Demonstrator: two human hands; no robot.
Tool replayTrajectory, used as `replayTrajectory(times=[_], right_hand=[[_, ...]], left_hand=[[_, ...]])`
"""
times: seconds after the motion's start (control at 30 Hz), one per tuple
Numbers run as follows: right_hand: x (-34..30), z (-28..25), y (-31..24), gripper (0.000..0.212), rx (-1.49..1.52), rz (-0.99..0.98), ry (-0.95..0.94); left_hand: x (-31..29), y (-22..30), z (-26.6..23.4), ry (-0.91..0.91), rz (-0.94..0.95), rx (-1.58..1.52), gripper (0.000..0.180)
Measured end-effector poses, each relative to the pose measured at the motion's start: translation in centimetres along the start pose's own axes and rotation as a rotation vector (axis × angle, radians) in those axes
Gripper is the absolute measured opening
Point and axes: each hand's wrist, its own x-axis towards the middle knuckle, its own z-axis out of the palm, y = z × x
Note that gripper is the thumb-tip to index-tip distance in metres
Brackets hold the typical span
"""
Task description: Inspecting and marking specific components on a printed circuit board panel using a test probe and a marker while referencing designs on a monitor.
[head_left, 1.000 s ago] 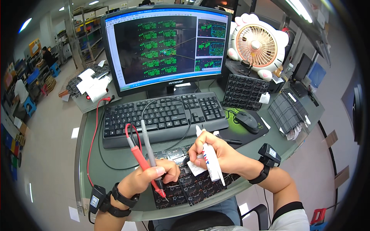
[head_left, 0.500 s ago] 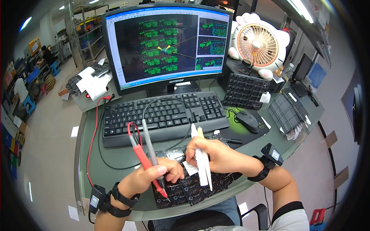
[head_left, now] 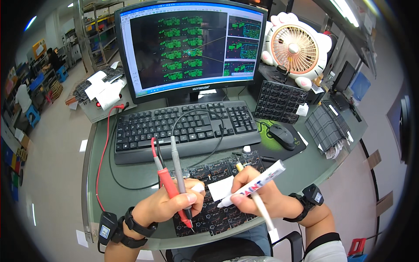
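Note:
My left hand (head_left: 163, 205) is closed around two test probes, a red one (head_left: 168, 182) and a grey-and-black one (head_left: 177, 161), their tips pointing down over the dark circuit board panel (head_left: 218, 222). A small white piece (head_left: 198, 187) shows at its fingertips; I cannot make out its kind. In my right hand (head_left: 270, 198) is a white paint marker (head_left: 267, 176), its white tip low and toward the left above the panel. The same hand also grips a slim cream-coloured stick-like tool (head_left: 262, 208). A white paper slip (head_left: 221, 188) lies on the panel between the hands.
Behind the panel stand a keyboard (head_left: 187, 126) and a monitor (head_left: 183, 48) showing a green board layout. At right are a mouse (head_left: 281, 136), more boards (head_left: 279, 102) and a fan (head_left: 294, 50). The red probe lead (head_left: 101, 174) runs along the left.
My right hand has turned the marker from upright to slanting, tip toward the left, and its slim tool has tilted. The white piece now shows at my left fingertips. The probes shifted slightly right.

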Motion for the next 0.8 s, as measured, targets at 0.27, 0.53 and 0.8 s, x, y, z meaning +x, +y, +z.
replayTrajectory(times=[0.27,0.53,0.8], right_hand=[[0.9,1.1,0.5,0.022,-0.275,-0.197,-0.076],[0.7,0.6,0.2,0.021,-0.388,-0.177,-0.058],[0.9,-1.1,-0.7,0.019,-0.023,0.11,-0.048]], left_hand=[[-0.3,0.0,0.0,-0.005,0.006,-0.013,0.04],[0.0,0.2,0.1,-0.004,0.062,0.044,0.045],[0.2,-0.1,-0.2,-0.031,0.057,0.023,0.044]])
